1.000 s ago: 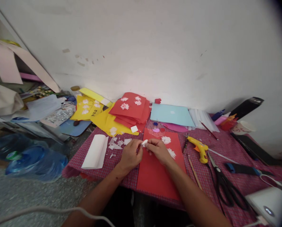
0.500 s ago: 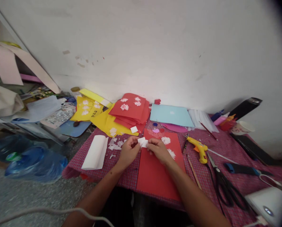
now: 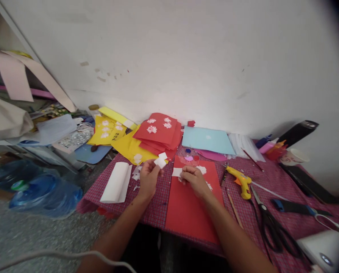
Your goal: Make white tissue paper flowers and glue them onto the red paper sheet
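My left hand [image 3: 149, 178] pinches a small white paper piece [image 3: 159, 162] above the checked tablecloth [image 3: 158, 201]. My right hand [image 3: 194, 179] pinches another small white paper piece [image 3: 176, 172] over the top edge of a red card sheet [image 3: 192, 206]. The two hands are a little apart. White paper flowers [image 3: 201, 169] lie on the red sheet beside my right hand, partly hidden by it. White paper scraps [image 3: 135, 176] lie left of my left hand.
A folded white sheet [image 3: 116, 182] lies at the left. Stacks of red [image 3: 159, 132], yellow [image 3: 126, 146] and light blue card [image 3: 206, 139] sit at the back by the wall. A yellow glue gun [image 3: 240, 181], black scissors [image 3: 267, 223] and a stick [image 3: 234, 207] lie to the right.
The white paper held between both hands has come apart into two pieces. My left hand moved left and up with one piece; my right hand keeps the other.
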A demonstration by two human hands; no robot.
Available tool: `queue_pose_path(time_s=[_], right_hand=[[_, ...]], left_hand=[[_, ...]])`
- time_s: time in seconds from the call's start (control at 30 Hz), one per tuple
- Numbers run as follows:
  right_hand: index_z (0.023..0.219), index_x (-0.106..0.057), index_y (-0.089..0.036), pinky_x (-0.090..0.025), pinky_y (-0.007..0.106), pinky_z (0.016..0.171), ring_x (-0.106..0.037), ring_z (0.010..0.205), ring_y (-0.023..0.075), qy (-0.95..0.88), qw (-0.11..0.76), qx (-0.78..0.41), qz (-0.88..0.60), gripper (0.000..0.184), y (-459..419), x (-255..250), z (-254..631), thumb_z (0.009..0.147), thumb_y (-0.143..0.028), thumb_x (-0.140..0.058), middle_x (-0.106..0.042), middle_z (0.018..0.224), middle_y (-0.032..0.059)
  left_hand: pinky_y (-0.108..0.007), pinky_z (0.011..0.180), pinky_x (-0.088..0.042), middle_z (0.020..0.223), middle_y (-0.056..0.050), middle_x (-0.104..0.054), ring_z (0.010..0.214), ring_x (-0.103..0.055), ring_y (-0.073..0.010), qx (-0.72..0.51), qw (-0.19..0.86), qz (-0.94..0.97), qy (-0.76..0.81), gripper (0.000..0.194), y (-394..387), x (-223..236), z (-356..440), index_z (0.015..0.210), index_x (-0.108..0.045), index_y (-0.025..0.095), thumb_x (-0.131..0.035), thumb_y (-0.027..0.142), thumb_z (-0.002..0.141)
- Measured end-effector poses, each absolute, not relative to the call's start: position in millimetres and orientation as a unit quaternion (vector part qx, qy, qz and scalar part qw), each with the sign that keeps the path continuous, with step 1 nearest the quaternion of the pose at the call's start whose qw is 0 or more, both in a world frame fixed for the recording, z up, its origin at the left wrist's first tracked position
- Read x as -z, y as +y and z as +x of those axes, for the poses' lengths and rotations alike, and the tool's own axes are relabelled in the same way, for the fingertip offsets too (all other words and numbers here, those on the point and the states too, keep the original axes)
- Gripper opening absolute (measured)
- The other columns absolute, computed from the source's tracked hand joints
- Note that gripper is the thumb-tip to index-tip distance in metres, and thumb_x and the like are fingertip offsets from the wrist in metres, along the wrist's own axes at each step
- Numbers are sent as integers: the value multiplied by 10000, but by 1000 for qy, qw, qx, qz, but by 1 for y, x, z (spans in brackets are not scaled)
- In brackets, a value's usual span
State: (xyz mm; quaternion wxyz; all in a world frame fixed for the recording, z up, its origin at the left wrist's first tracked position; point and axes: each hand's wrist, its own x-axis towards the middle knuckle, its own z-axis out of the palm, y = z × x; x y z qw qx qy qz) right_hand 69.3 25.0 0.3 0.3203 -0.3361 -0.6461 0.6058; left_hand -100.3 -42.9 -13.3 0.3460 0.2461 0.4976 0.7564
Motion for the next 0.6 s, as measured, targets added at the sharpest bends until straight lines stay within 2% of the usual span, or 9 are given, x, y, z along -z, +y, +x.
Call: queue_pose_path(time_s=[0.17, 0.37, 0.53, 0.6], right_hand=[[635, -507, -205, -320, 249, 520, -444, 520, 118, -698, 308, -556, -330, 194, 32, 7, 69, 801, -293, -557, -517, 557, -40], [618, -525, -193, -316, 237, 529, -458, 564, 120, -812, 217, -404, -360, 187, 32, -1, 48, 790, -264, -537, -517, 598, -33], [664, -583, -186, -336, 225, 528, -505, 566, 121, -827, 131, -416, -355, 133, 26, -12, 19, 776, -222, -522, -569, 620, -27], [640, -591, -182, -328, 232, 523, -528, 568, 132, -836, 109, -384, -377, 157, 27, -10, 12, 778, -218, -526, -593, 614, -8]], left_hand=[[-201, 531, -447, 754, 58, -557, 541, -558, -62, -842, 231, 155, 463, 362, -41, 10, -120, 1058, -525, 199, -675, 266, 736], [-190, 516, -423, 752, 55, -553, 531, -533, -56, -846, 242, 137, 455, 370, -37, 22, -127, 1061, -531, 187, -656, 241, 717], [-187, 503, -413, 734, 54, -550, 527, -533, -64, -842, 242, 133, 464, 365, -36, 22, -126, 1035, -548, 180, -656, 224, 689], [-189, 501, -415, 709, 58, -542, 519, -523, -68, -837, 248, 138, 469, 370, -36, 22, -126, 1045, -544, 179, -643, 208, 690]])
